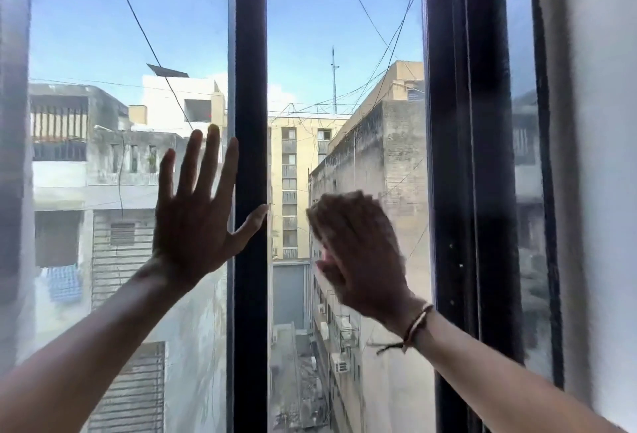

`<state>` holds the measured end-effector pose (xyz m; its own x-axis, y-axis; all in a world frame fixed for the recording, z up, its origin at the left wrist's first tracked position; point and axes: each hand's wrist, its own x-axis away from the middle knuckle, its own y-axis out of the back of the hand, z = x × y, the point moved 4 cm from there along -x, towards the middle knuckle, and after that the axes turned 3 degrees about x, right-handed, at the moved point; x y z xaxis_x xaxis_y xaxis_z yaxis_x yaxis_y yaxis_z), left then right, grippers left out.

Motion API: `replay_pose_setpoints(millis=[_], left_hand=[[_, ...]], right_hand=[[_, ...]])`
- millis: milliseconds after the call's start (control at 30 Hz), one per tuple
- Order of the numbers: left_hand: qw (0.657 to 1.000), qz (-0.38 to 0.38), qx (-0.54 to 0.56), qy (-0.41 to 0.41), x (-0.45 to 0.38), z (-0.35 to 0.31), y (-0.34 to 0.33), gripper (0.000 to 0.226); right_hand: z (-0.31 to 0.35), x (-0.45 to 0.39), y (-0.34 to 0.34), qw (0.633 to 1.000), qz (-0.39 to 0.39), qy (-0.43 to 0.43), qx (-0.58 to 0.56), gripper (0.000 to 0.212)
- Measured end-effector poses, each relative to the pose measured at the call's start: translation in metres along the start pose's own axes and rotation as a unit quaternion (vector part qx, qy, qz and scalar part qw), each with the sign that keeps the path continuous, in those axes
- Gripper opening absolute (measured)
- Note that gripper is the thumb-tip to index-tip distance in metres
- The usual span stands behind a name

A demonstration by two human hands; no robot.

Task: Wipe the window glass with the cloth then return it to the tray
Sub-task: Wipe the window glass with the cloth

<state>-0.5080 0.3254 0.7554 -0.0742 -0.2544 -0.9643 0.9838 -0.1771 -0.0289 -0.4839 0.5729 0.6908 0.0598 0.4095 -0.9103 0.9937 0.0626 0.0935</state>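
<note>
The window glass (344, 88) fills the view in two panes split by a dark upright frame bar (251, 71). My right hand (362, 260) presses flat on the right pane at mid height, blurred by motion. Under its fingers lies a pale cloth (319, 217), of which only the edge shows at the fingertips. My left hand (196, 212) rests open on the left pane (120, 36), fingers spread upward and the thumb touching the frame bar. The tray is not in view.
A thick dark window frame (465, 157) stands right of the right pane, with a narrow glass strip (524, 122) and a white wall (603, 157) beyond it. Buildings and cables show outside through the glass.
</note>
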Motion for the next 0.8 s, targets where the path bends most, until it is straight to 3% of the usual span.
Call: replay_pose_setpoints(millis=[67, 100, 133, 200, 267, 333, 400, 467, 567, 633, 733, 800], left_hand=[[1.000, -0.001, -0.003, -0.002, 0.001, 0.001, 0.001, 0.090], [1.000, 0.000, -0.002, -0.005, 0.002, 0.000, 0.001, 0.090], [1.000, 0.001, -0.001, -0.007, 0.002, 0.000, 0.001, 0.090], [1.000, 0.005, -0.004, -0.002, 0.001, -0.001, 0.001, 0.090], [1.000, 0.009, -0.002, -0.001, 0.001, -0.003, 0.002, 0.089], [1.000, 0.012, -0.002, 0.000, -0.001, -0.003, 0.003, 0.088], [1.000, 0.013, -0.007, -0.005, -0.001, -0.003, 0.005, 0.086], [1.000, 0.014, -0.006, -0.004, 0.001, -0.001, 0.006, 0.085], [1.000, 0.013, 0.006, 0.000, 0.002, -0.003, 0.006, 0.085], [1.000, 0.017, 0.002, 0.003, 0.000, -0.002, 0.005, 0.086], [1.000, 0.022, -0.005, 0.004, 0.002, -0.005, 0.005, 0.086], [1.000, 0.026, -0.003, 0.008, 0.001, -0.005, 0.005, 0.086]], right_hand=[[0.022, 0.029, -0.005, 0.987, 0.052, 0.150, 0.001, 0.065], [0.010, 0.025, 0.001, 0.985, 0.048, 0.164, 0.004, 0.063], [-0.010, 0.007, 0.005, 0.990, 0.019, 0.141, 0.011, 0.062], [-0.061, -0.054, 0.016, 0.999, -0.039, -0.009, 0.007, 0.060], [-0.103, -0.116, 0.033, 0.985, -0.073, -0.154, 0.002, 0.056], [-0.085, -0.137, 0.028, 0.979, -0.095, -0.180, 0.013, 0.058], [-0.018, -0.096, 0.004, 0.994, -0.088, -0.067, 0.012, 0.063], [0.048, -0.014, -0.012, 0.996, -0.008, 0.091, -0.018, 0.071], [0.031, 0.039, -0.010, 0.972, 0.050, 0.227, -0.019, 0.073], [-0.019, 0.002, 0.003, 0.986, 0.010, 0.165, 0.013, 0.071], [-0.093, -0.075, 0.031, 0.995, -0.045, -0.093, 0.007, 0.065], [-0.088, -0.098, 0.032, 0.981, -0.069, -0.181, 0.004, 0.064]])
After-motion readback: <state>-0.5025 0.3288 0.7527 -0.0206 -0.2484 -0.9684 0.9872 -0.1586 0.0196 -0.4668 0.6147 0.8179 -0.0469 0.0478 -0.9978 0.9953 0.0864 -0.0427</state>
